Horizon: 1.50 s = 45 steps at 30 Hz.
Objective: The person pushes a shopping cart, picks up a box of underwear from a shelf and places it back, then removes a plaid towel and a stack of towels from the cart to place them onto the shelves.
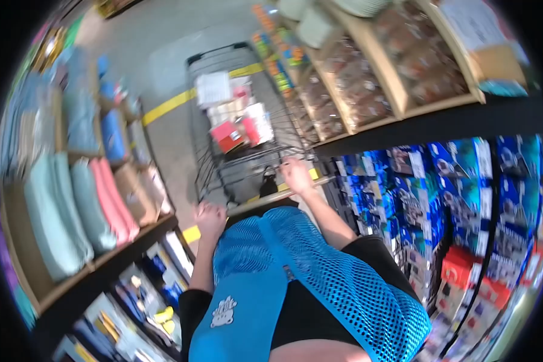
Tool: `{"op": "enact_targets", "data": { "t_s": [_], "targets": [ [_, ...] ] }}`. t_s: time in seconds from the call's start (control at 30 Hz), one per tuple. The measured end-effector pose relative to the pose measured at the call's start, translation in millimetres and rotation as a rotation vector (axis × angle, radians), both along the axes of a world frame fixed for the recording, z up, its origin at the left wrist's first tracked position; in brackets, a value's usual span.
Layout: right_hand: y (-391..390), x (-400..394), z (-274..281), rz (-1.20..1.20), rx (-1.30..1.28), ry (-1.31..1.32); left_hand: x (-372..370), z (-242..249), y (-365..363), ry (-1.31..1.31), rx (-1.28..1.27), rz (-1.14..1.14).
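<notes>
A wire shopping cart point(223, 163) stands directly in front of me, with several boxes and packets inside, among them a red box point(228, 136) and a white packet point(213, 89). My left hand point(210, 218) is closed at the left end of the cart's handle bar point(259, 203). Farther right, my right hand point(296, 175) is closed at the cart's rear edge by the handle. Both hands are slightly blurred, and their fingertips are partly hidden.
On the left, a shelf point(117, 253) holds folded green and pink goods point(110, 202). To the right are wooden bins point(398, 90) of brown packets and hanging blue packages point(458, 175). A yellow floor line point(169, 107) crosses the aisle.
</notes>
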State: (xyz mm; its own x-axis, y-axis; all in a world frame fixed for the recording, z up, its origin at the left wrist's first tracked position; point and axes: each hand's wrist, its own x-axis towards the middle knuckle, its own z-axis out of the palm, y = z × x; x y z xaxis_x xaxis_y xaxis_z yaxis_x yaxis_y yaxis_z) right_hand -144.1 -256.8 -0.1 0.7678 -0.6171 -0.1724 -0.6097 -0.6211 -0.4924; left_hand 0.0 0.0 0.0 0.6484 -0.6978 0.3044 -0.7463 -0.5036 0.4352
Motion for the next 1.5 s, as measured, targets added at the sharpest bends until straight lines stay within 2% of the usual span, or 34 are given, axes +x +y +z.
{"op": "enact_targets", "data": {
  "t_s": [0.03,0.07,0.1,0.17,0.27,0.37,0.5,0.6,0.67,0.93,1.17,1.27,1.4,1.5],
  "targets": [
    [-8.4,-15.1,9.4,-0.128,-0.014,0.022,-20.9,8.4,9.8,0.015,0.024,0.046],
    [-20.9,-31.6,22.9,-0.025,-0.099,0.096,-35.6,25.3,-4.9,0.005,0.024,0.033],
    [16.4,26.6,-1.5,0.058,-0.193,0.112,24.5,1.9,32.5,-0.031,0.034,0.048],
    [19.1,29.4,7.5,-0.011,-0.146,0.064,27.7,3.8,34.4,0.137,0.205,-0.004],
    [17.1,24.2,-1.3,0.001,-0.158,-0.008,23.5,-2.6,35.8,0.251,0.182,0.064],
    [19.6,24.3,0.0,-0.029,-0.173,-0.09,23.6,0.1,34.7,0.228,0.134,0.086],
    [17.7,26.9,6.4,-0.02,-0.136,0.001,23.9,1.6,33.6,0.167,0.084,0.088],
    [21.8,18.9,6.4,-0.001,-0.139,-0.024,22.0,-2.1,29.4,0.134,0.055,0.132],
    [-1.7,41.7,1.7,0.022,-0.139,-0.058,33.2,-0.8,15.6,0.125,0.054,0.135],
    [-20.6,62.8,5.8,0.153,-0.113,-0.219,46.3,14.4,-8.5,0.24,0.374,0.194],
    [-35.2,87.1,14.9,0.231,-0.09,-0.375,58.7,0.0,-26.4,0.12,0.387,0.354],
    [-39.2,94.7,16.3,0.237,-0.068,-0.394,67.8,0.0,-28.5,0.034,0.326,0.278],
    [-49.3,115.7,5.6,0.296,-0.127,-0.568,82.5,4.3,-36.4,0.139,0.457,0.326],
    [-61.9,133.5,8.5,0.337,-0.123,-0.543,94.3,11.3,-48.6,0.132,0.448,0.359]
  ]
}}
